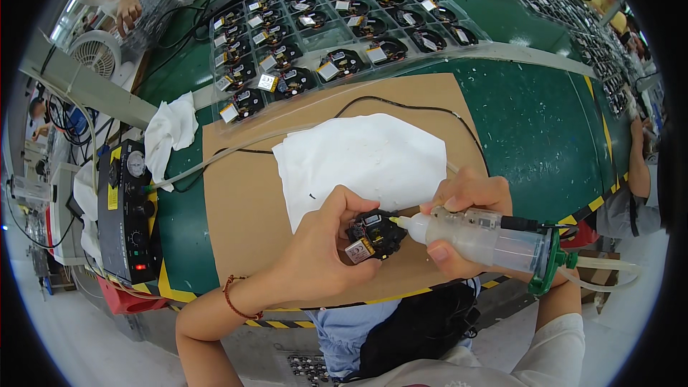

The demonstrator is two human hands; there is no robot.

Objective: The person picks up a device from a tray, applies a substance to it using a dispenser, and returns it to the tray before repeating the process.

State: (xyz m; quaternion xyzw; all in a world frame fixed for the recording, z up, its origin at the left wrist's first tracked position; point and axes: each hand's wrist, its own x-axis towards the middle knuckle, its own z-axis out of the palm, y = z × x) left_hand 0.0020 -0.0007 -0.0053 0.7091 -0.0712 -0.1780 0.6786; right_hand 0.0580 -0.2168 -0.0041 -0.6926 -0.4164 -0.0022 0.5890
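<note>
Module (376, 235) above cardboard (240, 208) | left hand (313, 252) pinching it, fingers part-curled | right hand (476, 192) wrapped round syringe (476, 235) | nozzle (413, 227) at module's edge, contact unclear | best keep both steady

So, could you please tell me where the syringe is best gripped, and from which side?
Probably by its round barrel, coming from the right, as the right hand does: the white nozzle points left at the black module, while the green end cap and hose occupy the rear.
</note>
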